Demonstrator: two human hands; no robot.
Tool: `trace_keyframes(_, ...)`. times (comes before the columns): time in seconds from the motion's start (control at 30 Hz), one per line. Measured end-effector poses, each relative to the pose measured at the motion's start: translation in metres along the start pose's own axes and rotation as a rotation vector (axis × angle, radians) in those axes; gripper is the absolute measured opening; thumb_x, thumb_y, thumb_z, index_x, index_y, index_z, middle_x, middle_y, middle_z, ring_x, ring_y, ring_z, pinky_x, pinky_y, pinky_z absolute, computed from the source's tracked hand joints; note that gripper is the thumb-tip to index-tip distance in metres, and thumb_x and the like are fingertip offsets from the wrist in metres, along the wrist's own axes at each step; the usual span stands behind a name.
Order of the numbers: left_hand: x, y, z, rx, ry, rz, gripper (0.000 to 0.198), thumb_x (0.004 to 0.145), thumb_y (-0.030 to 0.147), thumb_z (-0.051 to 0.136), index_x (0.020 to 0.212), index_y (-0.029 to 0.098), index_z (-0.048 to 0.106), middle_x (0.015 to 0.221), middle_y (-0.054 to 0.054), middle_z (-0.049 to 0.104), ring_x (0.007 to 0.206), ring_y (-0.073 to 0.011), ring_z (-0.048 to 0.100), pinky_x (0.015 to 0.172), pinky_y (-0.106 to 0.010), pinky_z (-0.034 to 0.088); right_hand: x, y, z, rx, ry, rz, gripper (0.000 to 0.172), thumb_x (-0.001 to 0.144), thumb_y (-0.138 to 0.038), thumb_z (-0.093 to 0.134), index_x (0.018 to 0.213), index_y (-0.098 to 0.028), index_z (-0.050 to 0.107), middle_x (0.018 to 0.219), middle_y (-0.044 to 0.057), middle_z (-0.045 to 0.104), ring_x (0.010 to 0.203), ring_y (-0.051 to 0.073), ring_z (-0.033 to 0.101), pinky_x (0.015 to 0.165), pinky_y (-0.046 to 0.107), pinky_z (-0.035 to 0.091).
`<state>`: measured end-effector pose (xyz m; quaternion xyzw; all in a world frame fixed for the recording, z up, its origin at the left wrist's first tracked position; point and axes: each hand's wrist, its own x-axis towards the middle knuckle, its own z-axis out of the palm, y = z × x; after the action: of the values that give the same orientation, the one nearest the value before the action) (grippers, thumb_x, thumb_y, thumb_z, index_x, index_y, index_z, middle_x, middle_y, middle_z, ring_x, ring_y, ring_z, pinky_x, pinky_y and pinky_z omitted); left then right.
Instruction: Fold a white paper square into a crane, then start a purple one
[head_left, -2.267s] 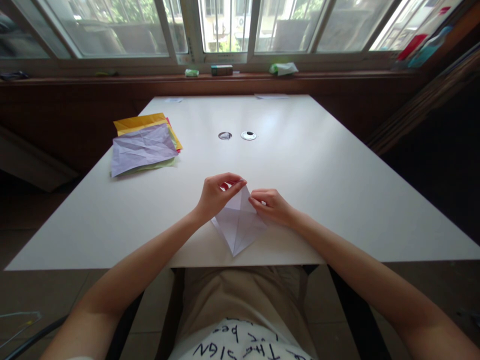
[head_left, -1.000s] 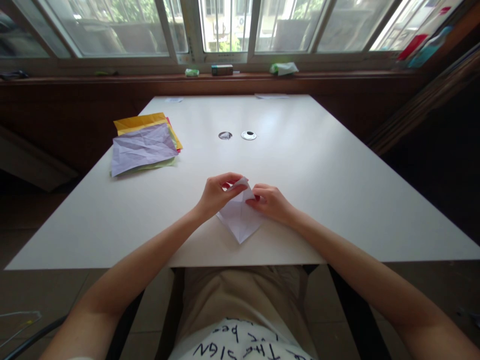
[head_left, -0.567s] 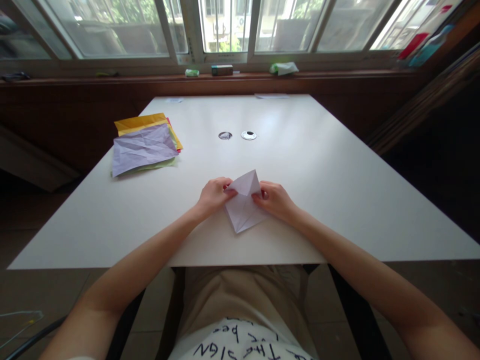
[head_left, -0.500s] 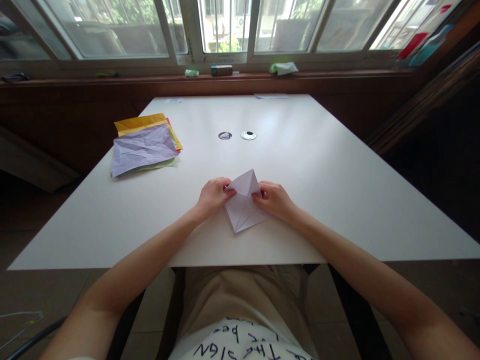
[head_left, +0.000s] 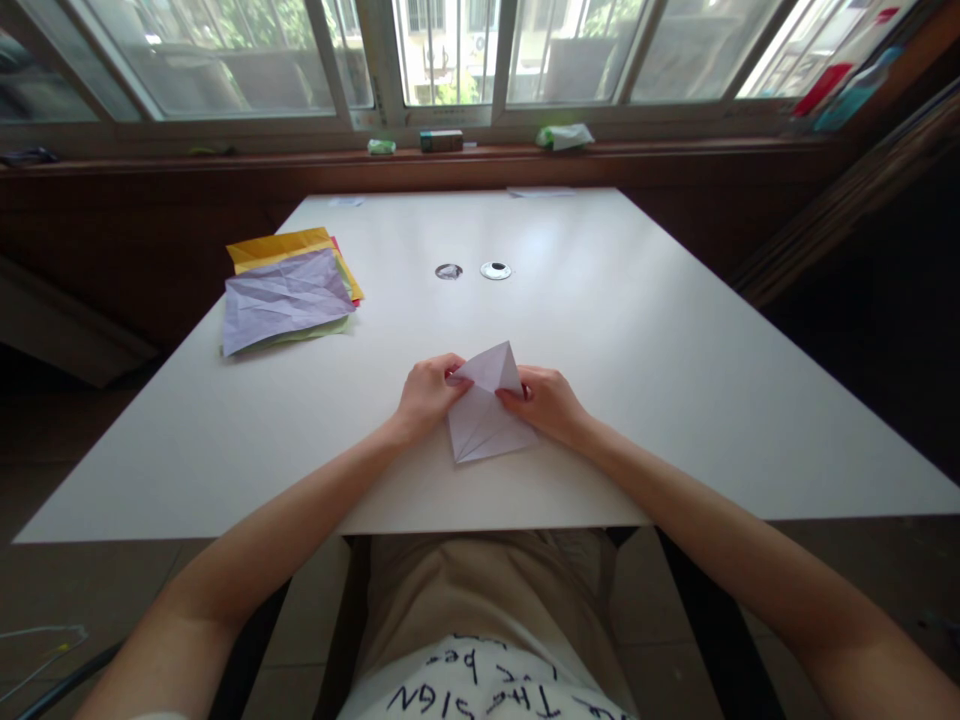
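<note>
Surface and room, left to right. White bench (head_left: 660, 400), smooth, with a soft sheen toward the far side. Far left of it, a loose stack of coloured paper: orange-yellow sheet (head_left: 281, 245) at the back, creased lilac sheet (head_left: 289, 298) on top, green and red edges showing out from under. Near the middle, two round fittings sit side by side, a left disc (head_left: 448, 272) and a right disc (head_left: 496, 271) with a dark spot. At the far edge, a flat white paper (head_left: 540, 192).

Beyond, a brown sill (head_left: 300, 160) under a window (head_left: 450, 50); greenery and a building outside. On the sill: small green packet (head_left: 382, 147), small box (head_left: 441, 141), green-and-white packet (head_left: 564, 137), then a teal bottle (head_left: 859, 92) at far right.

Hands, near the front edge. Left hand (head_left: 429, 390): narrow pinch, thumb on top, on the left edge of a folded pale paper (head_left: 486, 425). Right hand (head_left: 551, 398): fingers curled, thumb over the paper's right side. Paper lies between them, creased, its upper point aimed at the window.

Writing: black lettering on the person's white shirt (head_left: 480, 680); "THE SIGN" legible, the rest partial.
</note>
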<state>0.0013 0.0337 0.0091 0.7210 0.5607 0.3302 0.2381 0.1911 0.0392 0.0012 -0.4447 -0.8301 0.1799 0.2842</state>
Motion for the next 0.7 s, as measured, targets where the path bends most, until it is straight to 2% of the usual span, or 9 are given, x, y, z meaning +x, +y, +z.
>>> trace_keyframes(0.27, -0.002, 0.002, 0.003, 0.034, 0.034, -0.008, 0.013, 0.07, 0.025, 0.056, 0.08, 0.02, 0.063, 0.079, -0.002, 0.067, 0.072, -0.0175, 0.058, 0.063, -0.026, 0.042, 0.0, -0.001, 0.0, -0.031, 0.018, 0.035, 0.013, 0.072, -0.023, 0.05, 0.062, -0.016, 0.056, 0.062, 0.001, 0.056, 0.055, 0.011, 0.045, 0.052, 0.022, 0.032)
trace_keyframes(0.43, -0.001, 0.002, 0.005, 0.025, -0.008, 0.048, 0.017, 0.07, 0.02, 0.056, 0.086, 0.019, 0.062, 0.08, -0.001, 0.064, 0.07, -0.0153, 0.056, 0.064, -0.026, 0.043, 0.002, 0.004, -0.002, -0.127, 0.053, 0.167, 0.012, 0.072, -0.029, 0.053, 0.068, -0.017, 0.055, 0.062, 0.001, 0.056, 0.054, 0.012, 0.045, 0.051, 0.023, 0.03)
trace_keyframes(0.5, -0.001, 0.003, 0.006, 0.033, -0.022, 0.073, 0.016, 0.07, 0.019, 0.055, 0.085, 0.02, 0.061, 0.079, -0.001, 0.063, 0.07, -0.0147, 0.056, 0.065, -0.026, 0.044, 0.003, 0.007, -0.002, -0.141, 0.09, 0.224, 0.016, 0.073, -0.03, 0.054, 0.082, -0.018, 0.056, 0.064, 0.001, 0.057, 0.054, 0.013, 0.046, 0.051, 0.024, 0.03)
trace_keyframes(0.57, -0.002, 0.003, 0.006, 0.045, -0.033, 0.085, 0.015, 0.071, 0.018, 0.055, 0.084, 0.02, 0.061, 0.08, 0.0, 0.063, 0.071, -0.0145, 0.056, 0.067, -0.027, 0.044, 0.004, 0.01, -0.002, -0.129, 0.155, 0.247, 0.027, 0.072, -0.03, 0.055, 0.096, -0.018, 0.052, 0.069, 0.001, 0.058, 0.058, 0.014, 0.049, 0.053, 0.024, 0.032)
trace_keyframes(0.63, -0.002, 0.003, 0.007, 0.054, -0.034, 0.085, 0.016, 0.072, 0.018, 0.055, 0.086, 0.02, 0.06, 0.08, 0.0, 0.063, 0.07, -0.0142, 0.057, 0.068, -0.027, 0.045, 0.004, 0.012, -0.003, -0.128, 0.234, 0.251, 0.031, 0.07, -0.029, 0.056, 0.098, -0.018, 0.049, 0.072, 0.001, 0.057, 0.061, 0.015, 0.05, 0.054, 0.024, 0.034)
trace_keyframes(0.7, -0.003, 0.002, 0.007, 0.057, -0.035, 0.093, 0.017, 0.072, 0.018, 0.055, 0.088, 0.02, 0.059, 0.081, 0.0, 0.063, 0.069, -0.0139, 0.057, 0.068, -0.027, 0.045, 0.004, 0.012, -0.003, -0.147, 0.293, 0.27, 0.027, 0.069, -0.031, 0.058, 0.091, -0.018, 0.048, 0.068, 0.0, 0.054, 0.058, 0.014, 0.048, 0.053, 0.024, 0.033)
